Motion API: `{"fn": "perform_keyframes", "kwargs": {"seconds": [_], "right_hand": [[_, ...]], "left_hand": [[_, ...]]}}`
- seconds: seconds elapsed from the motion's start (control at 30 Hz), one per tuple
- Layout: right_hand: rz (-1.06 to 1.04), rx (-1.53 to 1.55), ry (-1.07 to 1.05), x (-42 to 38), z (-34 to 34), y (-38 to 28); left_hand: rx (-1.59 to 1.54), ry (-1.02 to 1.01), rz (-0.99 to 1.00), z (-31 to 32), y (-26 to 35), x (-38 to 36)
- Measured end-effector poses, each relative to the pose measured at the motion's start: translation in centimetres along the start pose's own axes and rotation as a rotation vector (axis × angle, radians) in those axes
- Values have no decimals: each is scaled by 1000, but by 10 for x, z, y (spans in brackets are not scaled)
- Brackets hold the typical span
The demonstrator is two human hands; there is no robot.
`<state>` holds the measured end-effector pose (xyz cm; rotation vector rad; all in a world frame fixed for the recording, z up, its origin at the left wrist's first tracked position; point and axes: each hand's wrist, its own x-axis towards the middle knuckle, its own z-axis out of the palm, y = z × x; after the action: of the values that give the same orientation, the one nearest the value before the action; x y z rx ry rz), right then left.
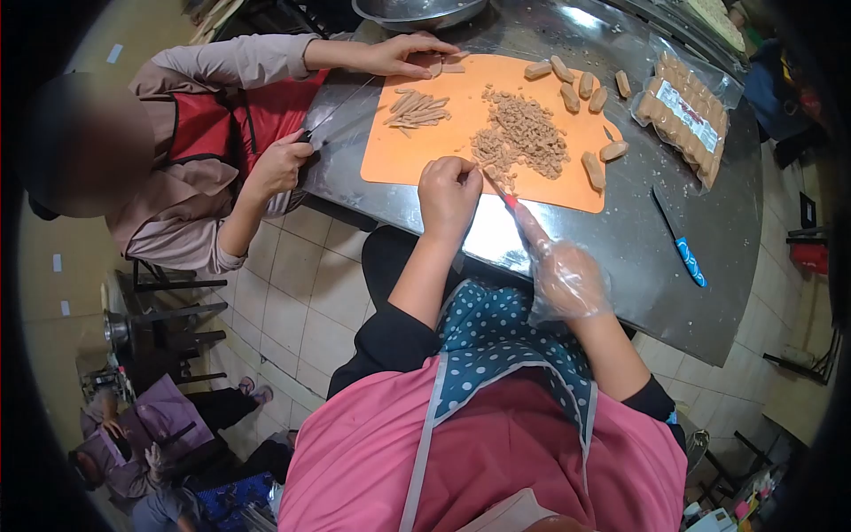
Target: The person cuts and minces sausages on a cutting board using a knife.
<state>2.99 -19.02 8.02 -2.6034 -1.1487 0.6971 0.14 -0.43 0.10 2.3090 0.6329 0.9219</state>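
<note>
My right hand [570, 273], in a clear plastic glove, grips a knife [510, 200] with a red handle, forefinger stretched along it. The blade points at the near edge of the orange cutting board [377, 158]. My left hand [448, 199] is bare and closed beside the blade tip; what its fingers hold, if anything, is hidden. Just beyond both hands lies a heap of diced sausage [529, 133]. Sausage strips [418, 110] lie at the board's left. Several short sausage pieces [568, 96] are spread along its right side.
At the left, a co-worker's hand [403, 55] rests at the board's far corner; their other hand [282, 164] holds a knife. On the metal table [683, 306] are a blue-handled knife [688, 257] and a sausage pack [684, 115]. A metal bowl [421, 12] stands at the back.
</note>
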Motion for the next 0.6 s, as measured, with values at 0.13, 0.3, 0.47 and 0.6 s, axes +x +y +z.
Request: {"fn": "perform_keyframes", "kwargs": {"seconds": [0.13, 0.3, 0.47, 0.6], "right_hand": [[-7, 58, 32, -3, 7, 12], [-28, 71, 100, 5, 8, 2], [-66, 20, 130, 16, 12, -2], [-57, 48, 133, 19, 13, 0]], "left_hand": [[-5, -12, 7, -1, 1, -1], [-1, -8, 22, 0, 0, -1], [-1, 13, 33, 1, -1, -2], [-15, 17, 26, 1, -2, -3]]}}
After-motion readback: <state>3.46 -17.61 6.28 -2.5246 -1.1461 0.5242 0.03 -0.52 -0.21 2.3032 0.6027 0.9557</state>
